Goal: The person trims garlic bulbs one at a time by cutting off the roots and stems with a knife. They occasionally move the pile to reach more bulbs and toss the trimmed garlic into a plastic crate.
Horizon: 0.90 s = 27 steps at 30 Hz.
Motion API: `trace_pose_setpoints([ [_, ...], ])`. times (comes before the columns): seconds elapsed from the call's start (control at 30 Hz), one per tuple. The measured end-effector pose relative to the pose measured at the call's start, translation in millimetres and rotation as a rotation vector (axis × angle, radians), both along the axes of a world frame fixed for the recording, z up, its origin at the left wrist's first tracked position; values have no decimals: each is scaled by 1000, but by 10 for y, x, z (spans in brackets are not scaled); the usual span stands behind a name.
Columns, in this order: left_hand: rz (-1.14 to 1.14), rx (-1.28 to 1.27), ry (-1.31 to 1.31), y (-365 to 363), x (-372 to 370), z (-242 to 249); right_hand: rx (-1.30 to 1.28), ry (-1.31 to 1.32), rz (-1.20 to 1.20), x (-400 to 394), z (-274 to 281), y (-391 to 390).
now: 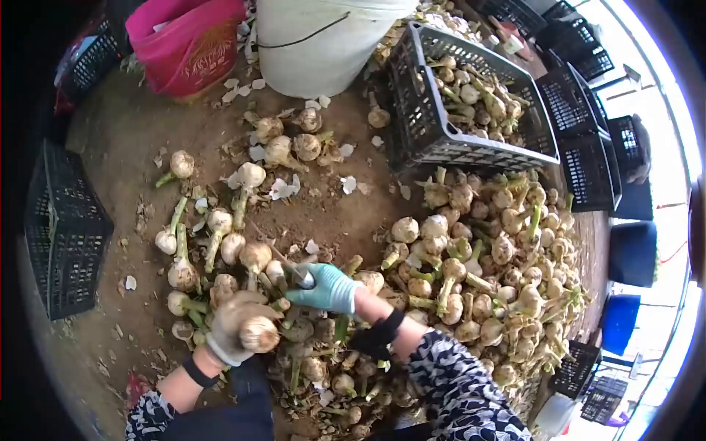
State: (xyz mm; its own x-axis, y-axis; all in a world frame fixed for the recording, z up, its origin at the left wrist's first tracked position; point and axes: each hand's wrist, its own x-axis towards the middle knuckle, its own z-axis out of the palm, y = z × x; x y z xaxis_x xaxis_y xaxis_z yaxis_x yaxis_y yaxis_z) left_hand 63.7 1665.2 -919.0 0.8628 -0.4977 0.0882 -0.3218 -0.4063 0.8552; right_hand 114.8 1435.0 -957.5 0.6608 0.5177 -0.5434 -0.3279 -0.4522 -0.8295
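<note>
the person's left hand [228, 327], in a pale, soiled fabric glove, is closed around a round, cream-and-brown garlic bulb [259, 334], which sits at its fingers just above the ground, low and left of centre. the right hand [323, 289], in a light teal knitted glove, is clamped on a slim, pale-handled tool [303, 278] whose thin end points away from the person, over nearby bulbs. the two hands are near each other; whether the tool touches any bulb cannot be told.

ahead and to the left, loose bulbs with green stalks [219, 223] lie on the brown, dusty floor [114, 173] among white papery scraps [284, 188]. to the right spreads a large heap of stalked garlic bulbs [500, 264]. behind the heap stands a black, slotted plastic crate [421, 121] holding more bulbs. beyond the loose bulbs are a bright pink plastic bucket [187, 55] and, beside it, a white plastic bucket [320, 55] with a dark wire handle. another black, latticed crate [70, 235] stands at far left.
</note>
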Motion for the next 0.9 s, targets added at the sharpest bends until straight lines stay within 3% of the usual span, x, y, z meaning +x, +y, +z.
trace_pose_setpoints([
  [0.07,153,-539,370,110,80,3,41,27,-7,262,91,-102],
  [0.1,315,-490,354,267,196,-56,8,-41,-20,454,95,-145],
  [0.17,638,-380,317,655,452,-170,-111,-267,-271,1011,104,-218],
  [0.23,741,-1338,685,1021,810,-443,-61,-464,-552,1542,149,-311],
  [0.3,646,-16,3,1134,868,-385,-576,-617,-459,2080,136,-472],
  [0.33,636,157,66,1132,853,-251,-711,-726,-414,2261,83,-523],
  [0.37,718,130,166,1144,835,-258,-841,-837,-364,2412,11,-559],
  [0.43,704,49,147,1248,753,-349,-962,-811,-231,2680,-223,-688],
  [0.5,731,93,148,1312,724,-342,-1109,-1116,-55,2868,-594,-952],
  [0.6,694,185,129,1465,735,-379,-1204,-899,41,2874,-445,-872],
  [0.63,751,-6,118,1566,792,-565,-1229,-846,46,2877,-414,-837],
  [0.7,809,-208,106,1653,966,-676,-755,-379,47,2772,75,-621],
  [0.73,788,-417,213,1644,1093,-670,-543,-457,18,2706,-54,-690],
  [0.77,766,-537,263,1623,1222,-657,-535,-439,23,2514,259,-473],
  [0.8,746,-655,314,1596,1352,-631,-607,-809,131,2496,265,-429],
  [0.83,831,-930,498,1488,1521,-488,-663,-1177,239,2485,238,-420],
  [0.87,952,-1225,651,1380,1692,-340,-665,-1179,239,2524,163,-424],
  [0.9,949,-1225,651,1356,1813,-348,-553,-1191,173,2611,49,-425],
])
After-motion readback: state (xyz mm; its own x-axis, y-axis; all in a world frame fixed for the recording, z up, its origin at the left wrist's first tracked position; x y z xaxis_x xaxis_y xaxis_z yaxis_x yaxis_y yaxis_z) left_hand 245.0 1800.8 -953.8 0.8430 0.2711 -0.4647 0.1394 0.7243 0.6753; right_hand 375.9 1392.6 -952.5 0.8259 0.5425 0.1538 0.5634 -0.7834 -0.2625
